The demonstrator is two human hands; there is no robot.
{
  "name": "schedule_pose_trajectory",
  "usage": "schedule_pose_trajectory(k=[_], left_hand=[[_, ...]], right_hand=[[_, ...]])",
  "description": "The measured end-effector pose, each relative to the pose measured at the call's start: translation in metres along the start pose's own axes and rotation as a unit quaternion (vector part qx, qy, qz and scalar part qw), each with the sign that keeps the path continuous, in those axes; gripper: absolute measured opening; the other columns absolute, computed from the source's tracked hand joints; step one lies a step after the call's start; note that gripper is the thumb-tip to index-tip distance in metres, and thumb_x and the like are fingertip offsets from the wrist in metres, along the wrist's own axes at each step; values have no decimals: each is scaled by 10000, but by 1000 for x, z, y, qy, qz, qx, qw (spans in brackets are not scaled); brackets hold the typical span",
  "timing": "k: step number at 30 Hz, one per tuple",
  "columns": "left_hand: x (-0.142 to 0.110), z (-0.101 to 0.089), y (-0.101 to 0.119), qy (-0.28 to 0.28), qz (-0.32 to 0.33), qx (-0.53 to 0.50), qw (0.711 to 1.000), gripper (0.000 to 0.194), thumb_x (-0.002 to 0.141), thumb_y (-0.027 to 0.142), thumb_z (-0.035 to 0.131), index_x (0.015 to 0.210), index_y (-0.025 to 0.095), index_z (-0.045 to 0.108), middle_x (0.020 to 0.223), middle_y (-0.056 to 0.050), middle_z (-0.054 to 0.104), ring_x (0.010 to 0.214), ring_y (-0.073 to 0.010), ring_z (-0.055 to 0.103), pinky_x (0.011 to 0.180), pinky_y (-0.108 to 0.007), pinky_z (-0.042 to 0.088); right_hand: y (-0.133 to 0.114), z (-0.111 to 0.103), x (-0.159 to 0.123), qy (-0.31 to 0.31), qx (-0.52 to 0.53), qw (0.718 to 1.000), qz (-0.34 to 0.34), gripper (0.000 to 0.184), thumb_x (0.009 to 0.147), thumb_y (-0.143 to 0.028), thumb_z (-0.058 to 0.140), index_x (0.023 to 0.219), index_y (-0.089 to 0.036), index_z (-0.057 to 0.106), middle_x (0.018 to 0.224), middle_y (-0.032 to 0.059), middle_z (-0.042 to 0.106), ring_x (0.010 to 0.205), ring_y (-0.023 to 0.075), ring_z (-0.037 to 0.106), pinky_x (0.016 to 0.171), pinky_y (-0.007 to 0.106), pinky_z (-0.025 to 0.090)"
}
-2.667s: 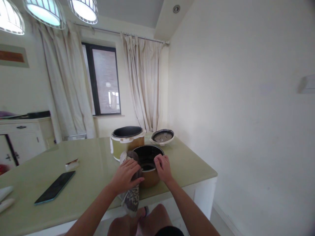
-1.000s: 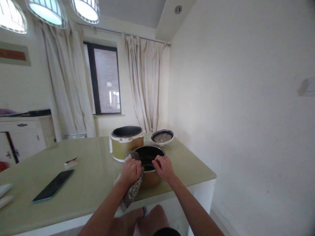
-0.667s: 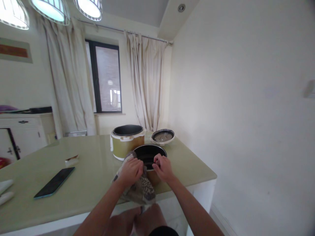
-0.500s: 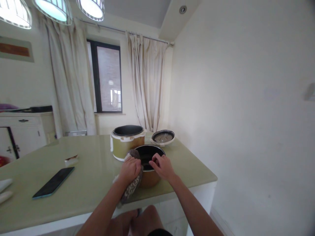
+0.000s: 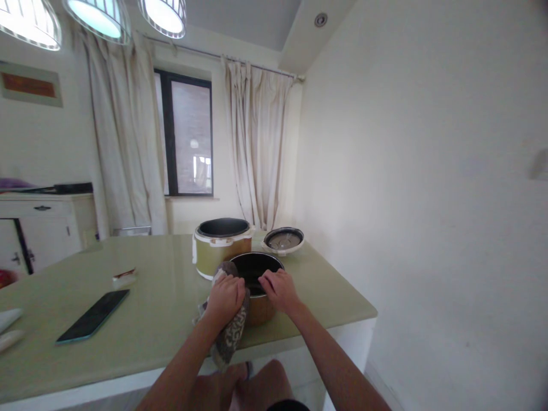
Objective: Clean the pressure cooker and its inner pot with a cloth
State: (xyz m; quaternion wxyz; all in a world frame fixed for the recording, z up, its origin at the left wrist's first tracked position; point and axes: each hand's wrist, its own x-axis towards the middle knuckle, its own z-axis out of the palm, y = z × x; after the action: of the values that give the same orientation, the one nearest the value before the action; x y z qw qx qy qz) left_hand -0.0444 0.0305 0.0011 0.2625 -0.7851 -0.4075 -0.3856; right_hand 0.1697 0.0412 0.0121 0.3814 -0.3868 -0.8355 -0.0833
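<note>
A round inner pot [image 5: 260,310], black inside and brownish outside, stands near the front edge of the table. My left hand [image 5: 226,294] is closed around a grey patterned cloth [image 5: 234,334] at the pot's left rim, and part of the cloth hangs down toward the table edge. On the right rim, my right hand [image 5: 280,288] is closed, fingers curled over the edge and gripping it. Behind the pot sits the green and white cooker body [image 5: 220,251], uncovered. Its lid [image 5: 283,242] lies upside down to the right of it.
The pale green table [image 5: 162,319] ends in a corner on the right, near a white wall. A dark phone [image 5: 93,315] lies at left, with a small white packet [image 5: 124,277] behind it. White objects [image 5: 11,331] sit at the far left edge.
The inner pot has shifted slightly left. My right hand's fingers have closed more on the rim, and the cloth in my left hand hangs lower over the front edge.
</note>
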Motion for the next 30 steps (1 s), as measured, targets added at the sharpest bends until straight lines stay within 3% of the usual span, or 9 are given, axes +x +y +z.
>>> schedule_pose_trajectory(k=[4,9,13,17,20,24,27,30], left_hand=[[0,5,23,9,-2,12,1000,334,1016,157,415,758,236,613,706,-48,695,707,-246,615,743,-428,381],[1,-8,15,-26,68,-15,997,327,1028,168,400,795,235,619,731,-31,679,731,-226,618,747,-409,406],[3,-2,5,-1,25,-4,1000,399,1037,159,366,703,241,569,642,-27,647,664,-213,606,742,-402,408],[3,10,24,39,-13,3,999,372,1001,126,416,683,242,570,626,-49,660,635,-233,600,714,-425,382],[-1,4,35,19,-1,4,1000,317,998,142,443,740,241,598,683,-53,683,675,-241,611,715,-433,382],[-4,-12,17,-14,82,-25,996,323,1024,180,415,764,243,596,696,-28,656,700,-218,610,722,-408,408],[-2,-9,5,6,57,-21,998,398,1036,154,357,705,242,561,634,-21,636,652,-206,604,721,-398,420],[2,3,14,31,13,18,999,396,1012,142,379,680,241,571,609,-39,659,622,-221,607,717,-418,412]], right_hand=[[-20,8,-4,18,16,999,-21,388,1103,-500,411,951,-215,625,780,22,742,705,171,644,772,327,336],[1,0,-1,14,6,1000,18,505,1084,-600,413,823,-227,630,635,-8,670,620,163,582,711,316,318],[3,-1,0,3,-19,1000,-3,537,1122,-525,336,784,-216,618,665,16,686,627,157,582,725,332,310],[-22,9,-4,28,-59,998,13,519,1132,-472,309,826,-216,640,690,38,703,636,165,591,732,357,292],[-21,8,-7,20,-35,999,8,542,1120,-526,324,817,-222,655,687,30,704,644,162,601,722,349,295],[6,-4,-5,-9,25,1000,-13,669,1112,-610,244,723,-221,625,633,8,670,615,147,583,705,324,317],[11,-7,-2,-4,-8,1000,1,680,1127,-559,215,672,-219,589,600,22,648,584,152,561,695,337,310],[-5,0,-3,12,-52,999,11,615,1135,-494,255,714,-222,612,632,41,675,601,167,576,701,352,301]])
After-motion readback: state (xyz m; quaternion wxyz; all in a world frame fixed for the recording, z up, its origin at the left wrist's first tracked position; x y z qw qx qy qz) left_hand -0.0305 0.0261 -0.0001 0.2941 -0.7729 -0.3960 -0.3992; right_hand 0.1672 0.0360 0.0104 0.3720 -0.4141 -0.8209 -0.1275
